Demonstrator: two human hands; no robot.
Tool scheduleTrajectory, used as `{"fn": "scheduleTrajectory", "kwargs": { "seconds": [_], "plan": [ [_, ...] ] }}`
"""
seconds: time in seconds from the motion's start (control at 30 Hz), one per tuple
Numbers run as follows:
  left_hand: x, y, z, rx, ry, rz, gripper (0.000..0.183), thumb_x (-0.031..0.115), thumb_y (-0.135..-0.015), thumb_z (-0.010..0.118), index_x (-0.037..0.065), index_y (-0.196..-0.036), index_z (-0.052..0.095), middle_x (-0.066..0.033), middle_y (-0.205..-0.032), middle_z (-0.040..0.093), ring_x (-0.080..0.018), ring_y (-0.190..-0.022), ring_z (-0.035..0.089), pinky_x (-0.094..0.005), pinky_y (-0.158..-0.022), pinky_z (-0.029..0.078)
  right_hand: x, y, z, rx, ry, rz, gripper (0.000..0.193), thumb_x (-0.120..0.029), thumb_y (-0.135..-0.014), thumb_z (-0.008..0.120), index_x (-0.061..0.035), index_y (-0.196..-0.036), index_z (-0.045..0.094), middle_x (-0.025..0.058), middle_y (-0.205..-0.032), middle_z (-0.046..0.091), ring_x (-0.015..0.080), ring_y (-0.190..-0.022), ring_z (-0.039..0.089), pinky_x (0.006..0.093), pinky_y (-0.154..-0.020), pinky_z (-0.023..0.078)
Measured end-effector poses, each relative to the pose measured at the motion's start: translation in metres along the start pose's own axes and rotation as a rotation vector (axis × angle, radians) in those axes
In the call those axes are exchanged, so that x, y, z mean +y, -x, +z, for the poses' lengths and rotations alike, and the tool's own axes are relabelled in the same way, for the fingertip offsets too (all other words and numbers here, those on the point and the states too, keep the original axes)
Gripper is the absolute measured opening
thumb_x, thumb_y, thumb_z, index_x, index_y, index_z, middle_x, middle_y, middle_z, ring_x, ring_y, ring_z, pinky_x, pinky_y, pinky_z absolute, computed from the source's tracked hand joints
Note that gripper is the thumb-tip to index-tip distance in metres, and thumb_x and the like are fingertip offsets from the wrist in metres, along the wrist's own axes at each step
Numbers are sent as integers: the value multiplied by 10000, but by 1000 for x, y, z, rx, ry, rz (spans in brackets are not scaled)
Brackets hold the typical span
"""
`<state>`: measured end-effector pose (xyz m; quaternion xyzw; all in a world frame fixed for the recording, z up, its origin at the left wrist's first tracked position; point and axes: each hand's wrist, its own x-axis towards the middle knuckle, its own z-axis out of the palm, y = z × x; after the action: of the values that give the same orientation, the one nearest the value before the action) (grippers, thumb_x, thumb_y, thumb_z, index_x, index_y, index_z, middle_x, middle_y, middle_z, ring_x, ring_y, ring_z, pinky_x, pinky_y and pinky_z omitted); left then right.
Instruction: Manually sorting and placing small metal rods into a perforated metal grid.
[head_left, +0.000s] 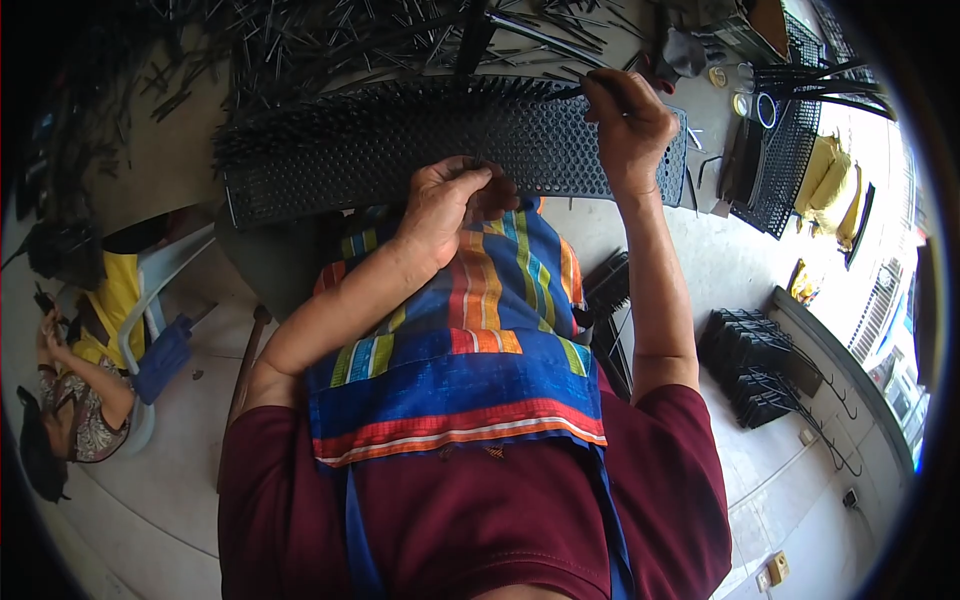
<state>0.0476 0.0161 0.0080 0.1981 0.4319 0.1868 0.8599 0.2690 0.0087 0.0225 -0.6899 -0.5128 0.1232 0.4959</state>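
Holey black panel (pixel 400 165) sits along the bench's (pixel 150 175) near edge. Right hand (pixel 632 120) pinches a dark stick (pixel 566 92) by the panel's far right corner; left hand (pixel 445 200) is curled, can't tell if it's gripping anything.

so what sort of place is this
Probably a small workshop: loose black rods lie heaped on the table, a long dark board full of holes sits in front of the wearer, and another person is seated nearby with something dark in hand.
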Motion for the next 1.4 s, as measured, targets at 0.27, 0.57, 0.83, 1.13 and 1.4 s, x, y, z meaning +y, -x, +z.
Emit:
{"fn": "scheduleTrajectory", "kwargs": {
  "seconds": [0.27, 0.57, 0.83, 1.13, 1.4],
  "plan": [
    [0, 1, 3, 36, 15, -3, 116, 67, -882, 516, 8, -890, 615, -120, -821, 682, -224, -716, 681, -298, -617, 519, -8, 2, 1, -9, 105, -66, 92, 33, -786, 674, 24, -878, 682, 32, -701, 632, 66, -571, 590, 194, -500, 454],
    [-1, 0, 1, 22, 13, 6, 114, 62, -882, 516, 14, -898, 617, -122, -821, 685, -223, -713, 682, -298, -618, 520, -11, 1, -1, -69, 22, -49, 92, 47, -776, 677, 36, -867, 675, 52, -736, 645, 91, -604, 630, 190, -529, 483],
    [-1, 0, 0, 29, 15, -5, 113, 60, -880, 518, 16, -907, 618, -121, -827, 687, -216, -717, 683, -296, -623, 523, -14, 2, 0, -63, 36, -41, 103, 50, -771, 678, 41, -873, 675, 65, -754, 655, 97, -610, 636, 203, -527, 494],
    [-1, 0, -1, 29, 25, -3, 112, 67, -881, 523, 18, -913, 618, -121, -832, 687, -222, -731, 686, -295, -630, 526, -12, 6, 2, -49, 32, -55, 105, 56, -753, 685, 45, -856, 670, 64, -719, 638, 94, -603, 625, 201, -528, 469],
    [0, 0, -1, 13, 17, -17, 125, 76, -886, 514, 15, -931, 613, -128, -844, 682, -230, -733, 686, -291, -635, 531, -3, 10, 7, -63, 127, 8, 135, 25, -729, 718, 16, -860, 687, 51, -755, 652, 105, -647, 626, 212, -563, 476]
  ]
}}
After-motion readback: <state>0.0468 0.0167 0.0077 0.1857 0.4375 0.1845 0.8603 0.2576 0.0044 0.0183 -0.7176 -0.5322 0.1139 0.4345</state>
